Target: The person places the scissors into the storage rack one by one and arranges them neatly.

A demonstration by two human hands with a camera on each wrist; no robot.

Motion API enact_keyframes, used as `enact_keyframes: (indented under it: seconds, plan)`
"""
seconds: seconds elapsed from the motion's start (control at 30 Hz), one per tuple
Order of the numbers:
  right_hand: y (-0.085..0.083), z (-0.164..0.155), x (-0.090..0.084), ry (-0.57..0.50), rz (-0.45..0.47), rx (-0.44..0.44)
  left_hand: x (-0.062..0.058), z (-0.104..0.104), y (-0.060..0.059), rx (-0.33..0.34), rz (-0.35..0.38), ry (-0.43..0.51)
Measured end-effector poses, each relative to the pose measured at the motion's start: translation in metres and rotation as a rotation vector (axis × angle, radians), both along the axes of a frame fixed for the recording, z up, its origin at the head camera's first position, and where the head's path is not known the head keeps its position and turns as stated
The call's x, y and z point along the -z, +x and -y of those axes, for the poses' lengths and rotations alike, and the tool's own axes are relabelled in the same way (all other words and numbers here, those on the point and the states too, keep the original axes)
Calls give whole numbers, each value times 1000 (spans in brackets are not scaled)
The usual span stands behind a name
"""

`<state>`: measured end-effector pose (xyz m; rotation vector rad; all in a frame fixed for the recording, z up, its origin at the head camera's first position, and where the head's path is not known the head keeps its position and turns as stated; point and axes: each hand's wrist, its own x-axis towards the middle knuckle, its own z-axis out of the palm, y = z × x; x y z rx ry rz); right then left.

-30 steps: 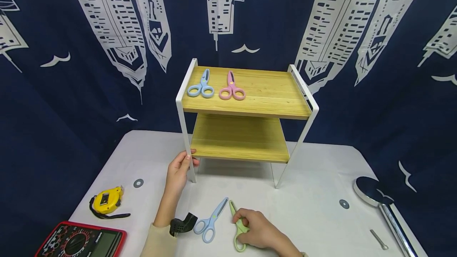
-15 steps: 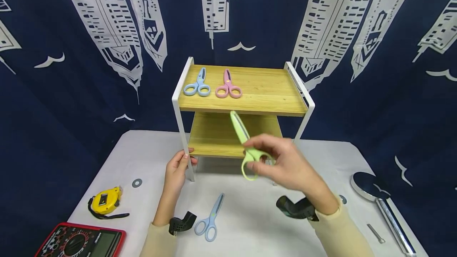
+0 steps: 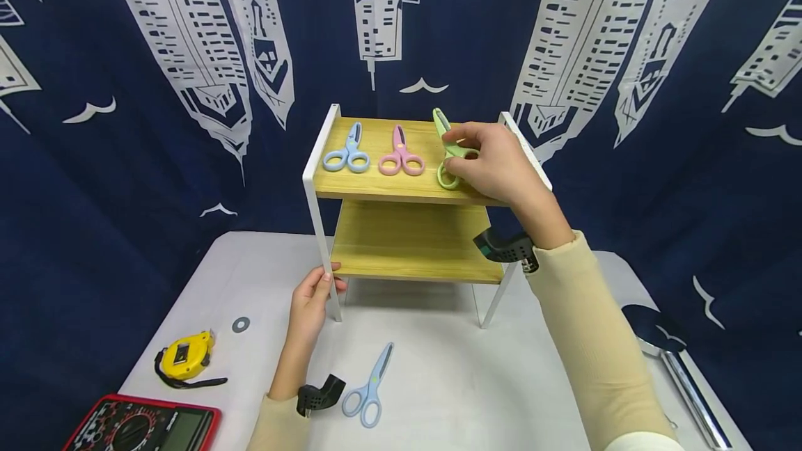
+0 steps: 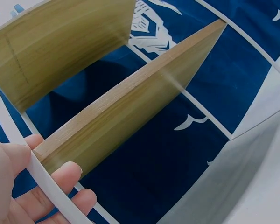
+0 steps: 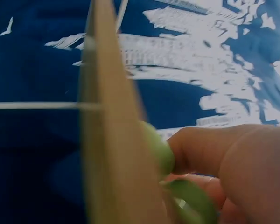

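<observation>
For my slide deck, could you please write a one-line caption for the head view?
Right hand sets green scissors on the shelf's top board beside pink scissors; left hand grips its white leg.

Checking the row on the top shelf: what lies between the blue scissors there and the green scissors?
The pink scissors lie between the blue scissors and the green scissors, which the right hand holds. The head view shows this.

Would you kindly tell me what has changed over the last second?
The right hand lifted the green scissors off the table and carried them up onto the top shelf, beside the pink scissors. The left hand still grips the shelf leg; the other scissors have not moved.
</observation>
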<state>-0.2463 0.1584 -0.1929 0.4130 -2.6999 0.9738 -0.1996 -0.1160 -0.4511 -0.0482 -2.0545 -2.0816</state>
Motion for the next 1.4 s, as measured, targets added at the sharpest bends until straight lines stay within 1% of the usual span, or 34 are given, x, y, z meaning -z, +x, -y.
enact_keyframes:
  seconds: [0.07,0.13,0.2,0.3,0.47,0.67,0.93,1.4]
  plan:
    - [-10,1,5,40,-27,23,1,0,0,-1,2,-4]
    - [-16,3,10,79,-78,49,1,0,1,-2,1,-5]
    - [-19,6,14,107,-117,78,1,0,1,-3,-2,-7]
    - [-20,11,17,150,-153,99,1,1,1,-5,2,-5]
    - [-19,14,18,163,-155,91,1,0,1,-4,-1,-5]
    - [-18,15,16,176,-131,81,0,0,1,-3,-16,1]
    - [-17,19,14,192,-97,67,0,-2,1,-9,-8,-3]
    - [-14,18,19,151,-149,55,1,-1,0,-5,-3,5]
